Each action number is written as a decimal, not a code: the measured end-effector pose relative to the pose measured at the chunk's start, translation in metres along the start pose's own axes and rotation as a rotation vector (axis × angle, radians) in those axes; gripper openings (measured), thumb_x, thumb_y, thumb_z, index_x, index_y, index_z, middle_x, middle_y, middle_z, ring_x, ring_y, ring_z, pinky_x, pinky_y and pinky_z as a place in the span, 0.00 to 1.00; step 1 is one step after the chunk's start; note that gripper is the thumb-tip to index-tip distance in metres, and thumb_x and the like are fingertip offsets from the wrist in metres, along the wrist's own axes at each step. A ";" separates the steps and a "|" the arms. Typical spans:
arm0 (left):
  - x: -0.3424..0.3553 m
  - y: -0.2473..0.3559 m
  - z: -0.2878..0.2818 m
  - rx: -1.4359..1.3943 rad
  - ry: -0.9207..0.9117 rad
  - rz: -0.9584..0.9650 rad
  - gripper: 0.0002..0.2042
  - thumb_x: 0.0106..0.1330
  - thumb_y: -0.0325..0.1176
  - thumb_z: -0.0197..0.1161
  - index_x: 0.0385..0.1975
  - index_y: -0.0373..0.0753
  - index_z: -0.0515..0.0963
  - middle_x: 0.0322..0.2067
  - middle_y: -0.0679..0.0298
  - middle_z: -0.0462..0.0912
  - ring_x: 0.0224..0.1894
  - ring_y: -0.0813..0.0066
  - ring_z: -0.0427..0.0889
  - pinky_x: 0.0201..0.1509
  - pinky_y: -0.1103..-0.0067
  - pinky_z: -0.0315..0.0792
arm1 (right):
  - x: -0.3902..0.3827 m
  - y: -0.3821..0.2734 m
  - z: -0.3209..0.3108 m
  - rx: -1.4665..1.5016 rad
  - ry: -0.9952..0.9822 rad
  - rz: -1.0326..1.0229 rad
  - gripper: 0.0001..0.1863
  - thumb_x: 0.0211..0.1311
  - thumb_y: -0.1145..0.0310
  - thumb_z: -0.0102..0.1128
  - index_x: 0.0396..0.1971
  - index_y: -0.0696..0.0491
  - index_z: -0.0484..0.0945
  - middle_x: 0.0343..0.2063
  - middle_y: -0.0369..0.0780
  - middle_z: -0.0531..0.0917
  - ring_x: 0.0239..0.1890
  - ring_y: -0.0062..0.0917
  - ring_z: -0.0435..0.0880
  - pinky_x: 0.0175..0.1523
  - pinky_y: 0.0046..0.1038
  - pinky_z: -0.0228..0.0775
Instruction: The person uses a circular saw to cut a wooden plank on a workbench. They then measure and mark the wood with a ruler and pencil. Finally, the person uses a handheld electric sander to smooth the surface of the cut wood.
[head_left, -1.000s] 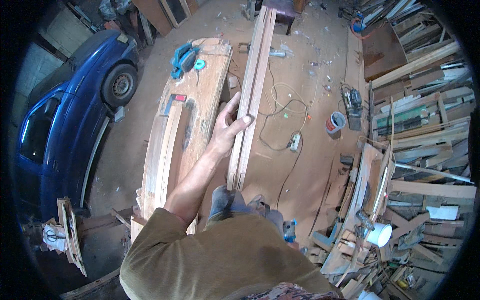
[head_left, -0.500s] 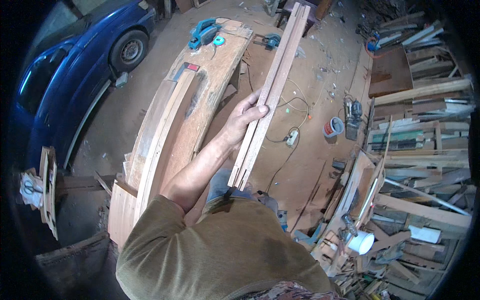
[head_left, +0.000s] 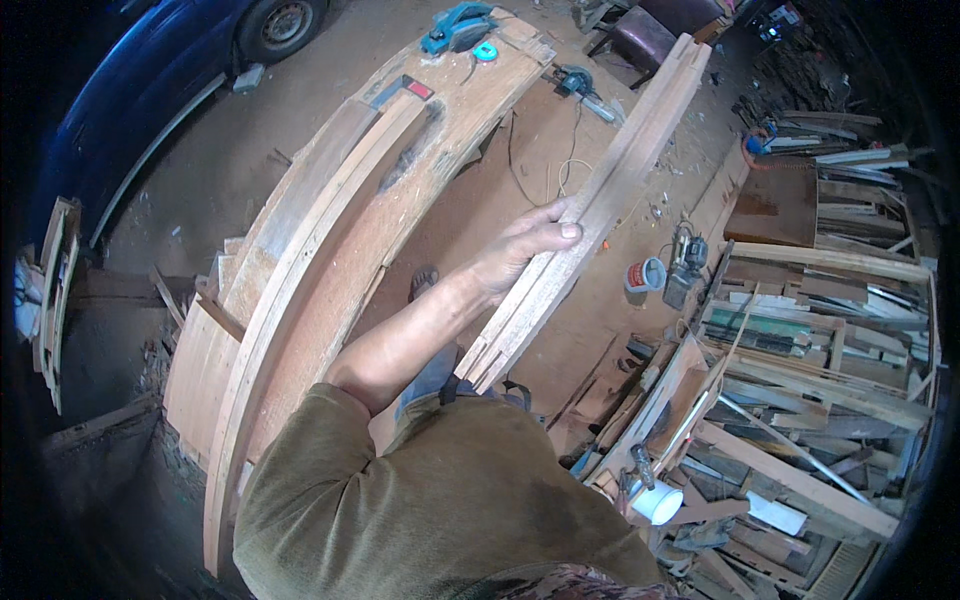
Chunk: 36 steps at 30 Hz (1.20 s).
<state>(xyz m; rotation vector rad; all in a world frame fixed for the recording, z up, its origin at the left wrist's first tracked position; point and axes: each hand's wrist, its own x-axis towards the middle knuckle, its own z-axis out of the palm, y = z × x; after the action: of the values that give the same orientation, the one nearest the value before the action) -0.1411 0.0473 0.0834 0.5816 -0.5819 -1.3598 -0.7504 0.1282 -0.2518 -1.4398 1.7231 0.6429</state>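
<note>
My left hand [head_left: 520, 252] is closed round the middle of a long, grooved piece of wood [head_left: 635, 150], its thumb on the upper face. The piece slants from in front of my waist up to the far right, and its near end shows cut slots. My right hand is not in view. To the left of the held wood stands a workbench [head_left: 400, 220] with a long pale timber [head_left: 290, 265] lying along it. A blue-and-red tool [head_left: 415, 90] lies at that timber's far end.
At the bench's far end sit a teal power planer [head_left: 458, 30] and a turquoise tape measure [head_left: 485, 51]. A power tool [head_left: 574, 82] with cables and a bucket [head_left: 646, 275] are on the floor. Scrap wood [head_left: 820, 340] is heaped right; a blue car [head_left: 150, 90] stands left.
The view has shifted, so the bench shows larger and the car less. The held wood has tilted further to the right, still in my left hand.
</note>
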 end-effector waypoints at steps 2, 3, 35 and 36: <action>0.000 -0.004 -0.004 0.035 0.035 0.090 0.44 0.64 0.50 0.68 0.74 0.30 0.57 0.60 0.51 0.74 0.62 0.69 0.74 0.67 0.74 0.67 | 0.000 -0.004 -0.010 -0.029 0.002 0.000 0.25 0.59 0.49 0.62 0.44 0.55 0.84 0.37 0.52 0.88 0.43 0.45 0.88 0.50 0.43 0.78; -0.001 -0.009 -0.005 0.058 0.073 0.126 0.45 0.63 0.50 0.68 0.74 0.30 0.57 0.60 0.50 0.74 0.62 0.68 0.74 0.67 0.75 0.67 | 0.001 -0.005 -0.019 -0.054 0.011 0.003 0.25 0.59 0.49 0.62 0.44 0.55 0.84 0.37 0.52 0.88 0.43 0.45 0.88 0.50 0.43 0.78; 0.026 -0.014 0.025 0.378 0.473 -0.042 0.48 0.64 0.43 0.71 0.74 0.24 0.48 0.55 0.47 0.76 0.50 0.70 0.81 0.49 0.76 0.79 | 0.038 -0.072 0.072 0.435 -0.188 0.076 0.18 0.57 0.61 0.64 0.35 0.64 0.84 0.26 0.47 0.87 0.25 0.36 0.86 0.34 0.38 0.79; 0.029 -0.010 0.030 0.353 0.520 -0.067 0.46 0.64 0.43 0.71 0.73 0.24 0.52 0.52 0.49 0.78 0.46 0.71 0.82 0.46 0.77 0.80 | 0.034 -0.067 0.065 0.400 -0.172 0.067 0.18 0.57 0.61 0.64 0.35 0.64 0.84 0.26 0.48 0.87 0.25 0.36 0.86 0.34 0.38 0.79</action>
<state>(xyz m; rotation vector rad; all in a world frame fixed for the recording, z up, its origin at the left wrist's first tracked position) -0.1649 0.0162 0.0998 1.2060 -0.3762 -1.1086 -0.6711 0.1452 -0.3094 -1.0233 1.6560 0.4130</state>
